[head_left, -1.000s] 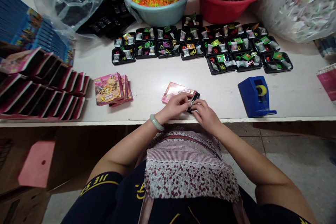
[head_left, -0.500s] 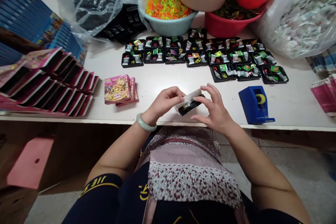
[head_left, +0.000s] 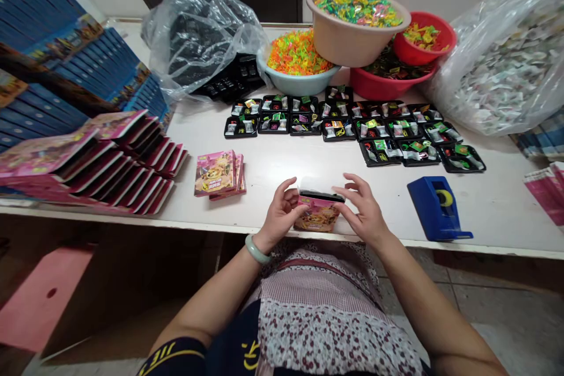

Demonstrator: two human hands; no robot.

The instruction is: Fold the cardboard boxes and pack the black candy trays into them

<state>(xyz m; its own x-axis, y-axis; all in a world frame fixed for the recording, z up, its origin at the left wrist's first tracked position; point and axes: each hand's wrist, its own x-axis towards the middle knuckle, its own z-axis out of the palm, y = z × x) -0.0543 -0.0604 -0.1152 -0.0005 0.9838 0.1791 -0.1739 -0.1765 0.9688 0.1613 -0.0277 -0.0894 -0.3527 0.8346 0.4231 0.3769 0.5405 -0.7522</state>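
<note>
At the table's front edge a small pink printed box [head_left: 317,216] stands upright, its white flap raised at the top. A black tray [head_left: 322,195] shows in the box's open mouth, mostly hidden inside. My left hand [head_left: 282,212] grips the box's left side, thumb on the printed front and fingers curled behind. With thumb and fingertips my right hand [head_left: 365,214] holds the upper right corner, its index finger at the flap. To the left lie several closed pink boxes [head_left: 215,173], stacked.
A blue tape dispenser [head_left: 434,208] stands to the right. Behind are rows of filled black trays [head_left: 381,153], a blue basin [head_left: 304,83], a beige basin [head_left: 359,41] and red basins [head_left: 374,89]. Pink cartons [head_left: 110,170] crowd the left; a plastic bag of sachets [head_left: 506,82] sits at right.
The box has been tilted upright, so its printed front now faces me. The right hand has shifted to its right corner, and the tray sits deeper inside. The camera view has tilted up.
</note>
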